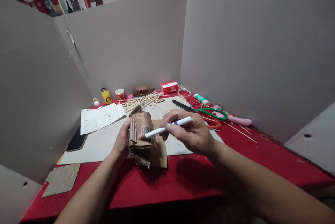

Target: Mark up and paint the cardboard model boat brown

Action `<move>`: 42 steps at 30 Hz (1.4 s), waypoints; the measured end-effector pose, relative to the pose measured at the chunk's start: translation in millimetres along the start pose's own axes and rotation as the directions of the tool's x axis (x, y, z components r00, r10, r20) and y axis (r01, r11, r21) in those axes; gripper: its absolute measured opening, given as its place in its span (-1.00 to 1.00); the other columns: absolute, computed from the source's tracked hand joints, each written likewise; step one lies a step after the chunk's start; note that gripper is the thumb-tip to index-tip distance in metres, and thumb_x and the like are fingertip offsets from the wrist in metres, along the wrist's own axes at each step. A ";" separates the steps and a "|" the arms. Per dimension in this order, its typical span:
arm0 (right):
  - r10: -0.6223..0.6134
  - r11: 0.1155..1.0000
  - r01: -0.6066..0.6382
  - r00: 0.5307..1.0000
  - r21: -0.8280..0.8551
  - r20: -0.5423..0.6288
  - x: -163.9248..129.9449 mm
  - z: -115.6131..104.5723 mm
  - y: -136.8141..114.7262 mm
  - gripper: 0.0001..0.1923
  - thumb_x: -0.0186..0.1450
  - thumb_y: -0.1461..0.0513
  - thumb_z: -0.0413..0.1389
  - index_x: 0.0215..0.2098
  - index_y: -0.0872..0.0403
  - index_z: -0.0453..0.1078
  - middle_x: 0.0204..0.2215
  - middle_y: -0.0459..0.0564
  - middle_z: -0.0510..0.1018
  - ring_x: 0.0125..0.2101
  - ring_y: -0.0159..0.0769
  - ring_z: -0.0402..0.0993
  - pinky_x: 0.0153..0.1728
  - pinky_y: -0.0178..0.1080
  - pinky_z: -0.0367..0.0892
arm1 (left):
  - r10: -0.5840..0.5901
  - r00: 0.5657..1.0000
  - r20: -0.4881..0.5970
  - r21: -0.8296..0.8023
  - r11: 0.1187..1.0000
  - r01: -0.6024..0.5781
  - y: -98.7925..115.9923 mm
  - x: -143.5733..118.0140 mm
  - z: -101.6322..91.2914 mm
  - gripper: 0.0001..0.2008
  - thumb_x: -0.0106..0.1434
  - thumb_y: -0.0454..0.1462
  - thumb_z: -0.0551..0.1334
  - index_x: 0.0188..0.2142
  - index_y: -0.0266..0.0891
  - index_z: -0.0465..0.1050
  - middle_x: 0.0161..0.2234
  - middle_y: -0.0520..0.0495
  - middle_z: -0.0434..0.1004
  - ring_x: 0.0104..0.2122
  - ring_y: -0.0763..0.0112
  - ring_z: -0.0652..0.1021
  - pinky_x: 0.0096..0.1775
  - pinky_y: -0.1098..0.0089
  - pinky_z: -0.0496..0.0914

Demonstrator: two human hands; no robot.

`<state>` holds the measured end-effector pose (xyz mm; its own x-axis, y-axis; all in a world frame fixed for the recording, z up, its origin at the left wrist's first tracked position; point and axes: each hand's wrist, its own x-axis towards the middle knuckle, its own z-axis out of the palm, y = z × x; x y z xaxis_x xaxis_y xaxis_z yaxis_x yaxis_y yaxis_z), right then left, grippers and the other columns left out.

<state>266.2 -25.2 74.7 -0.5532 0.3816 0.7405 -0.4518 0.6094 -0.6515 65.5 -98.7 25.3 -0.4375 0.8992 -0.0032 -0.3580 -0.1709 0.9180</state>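
Note:
My left hand (123, 136) grips the side of a small cardboard model (141, 122), holding it tilted above the table. The model has a curved, shiny brown top, a few corrugated strips along its left side and a ragged strip hanging below. In my right hand (190, 133) is a white pen-shaped tool (167, 127) with a purple band, pinched between thumb and fingers. Its brownish tip meets or nearly meets the model's top near the front edge; whether it is bristle or nib I cannot tell. A flat cardboard piece (161, 156) lies beneath the model.
Thin wooden sticks (141, 102) lie behind the model. Black shears (183, 106), green-handled scissors (211, 113) and a glue tube (201, 99) are at right. Printed paper (101, 117), a phone (77, 138) and corrugated cardboard (62, 179) are at left. Walls enclose the red table.

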 end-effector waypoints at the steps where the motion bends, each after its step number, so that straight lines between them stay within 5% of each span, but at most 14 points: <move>1: -0.010 1.000 0.010 1.000 -0.010 -0.017 -0.1 0.1 -0.5 -0.84 0.35 0.22 0.11 -0.38 0.09 0.43 -0.56 -0.09 0.52 -0.55 -0.37 0.47 -0.50 -0.29 0.36 | 0.013 1.000 -0.002 0.011 1.000 -0.013 -0.6 0.6 -0.8 -0.52 0.08 0.08 0.35 -0.21 -0.26 0.55 -0.25 -0.09 0.65 -0.11 0.14 0.58 -0.03 0.28 0.39; 6: -0.019 1.000 0.019 0.999 -0.010 0.050 -3.6 1.6 0.0 -0.85 0.35 0.23 0.13 -0.39 0.09 0.44 -0.55 -0.09 0.53 -0.54 -0.37 0.46 -0.48 -0.28 0.37 | 0.051 0.999 0.008 0.065 0.997 -0.052 -3.0 3.1 -3.7 -0.47 0.09 0.14 0.31 -0.20 -0.27 0.57 -0.25 -0.12 0.66 -0.13 0.15 0.58 0.01 0.28 0.35; 13: 0.077 0.978 -0.064 0.995 0.197 -0.063 -7.9 0.8 10.8 -0.85 0.35 0.15 0.18 -0.28 0.06 0.52 -0.51 -0.07 0.58 -0.56 -0.32 0.53 -0.53 -0.25 0.44 | 0.120 0.993 -0.020 -0.022 0.992 -0.120 -1.5 2.5 -3.0 -0.53 0.12 0.08 0.34 -0.19 -0.25 0.58 -0.27 -0.07 0.65 -0.12 0.21 0.57 0.01 0.34 0.33; 23: 0.070 0.994 -0.051 0.976 0.096 -0.206 -5.8 2.8 16.5 -0.88 0.26 0.15 0.29 -0.32 0.03 0.53 -0.54 -0.09 0.57 -0.57 -0.31 0.54 -0.54 -0.23 0.50 | 0.119 0.993 -0.001 -0.193 0.974 -0.117 6.0 -1.7 5.9 -0.74 0.18 -0.09 0.28 -0.32 -0.26 0.56 -0.48 0.01 0.57 -0.36 0.31 0.53 -0.12 0.37 0.38; 29: 0.093 0.995 -0.096 0.988 -0.019 -0.120 -5.2 5.4 14.3 -0.92 0.26 0.21 0.29 -0.33 0.06 0.53 -0.55 -0.08 0.57 -0.57 -0.34 0.53 -0.56 -0.28 0.46 | 0.093 0.996 -0.016 -0.220 0.971 -0.094 6.5 -0.9 5.8 -0.77 0.20 -0.12 0.26 -0.33 -0.25 0.53 -0.50 0.05 0.54 -0.48 0.38 0.48 -0.24 0.39 0.37; 42: 0.201 0.973 -0.190 0.977 0.134 -0.076 -3.5 4.8 24.5 -0.81 0.27 0.12 0.27 -0.34 0.08 0.51 -0.57 -0.07 0.60 -0.60 -0.31 0.55 -0.57 -0.24 0.53 | 0.073 0.997 -0.039 -0.217 0.973 -0.080 3.1 4.2 2.7 -0.74 0.14 -0.07 0.32 -0.32 -0.23 0.53 -0.45 0.06 0.58 -0.38 0.34 0.54 -0.19 0.39 0.39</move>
<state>253.7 -14.9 55.4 -0.5782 0.5481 0.6044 -0.4279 0.4270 -0.7966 64.8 -94.4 29.2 -0.4946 0.8678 0.0478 -0.4926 -0.3252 0.8072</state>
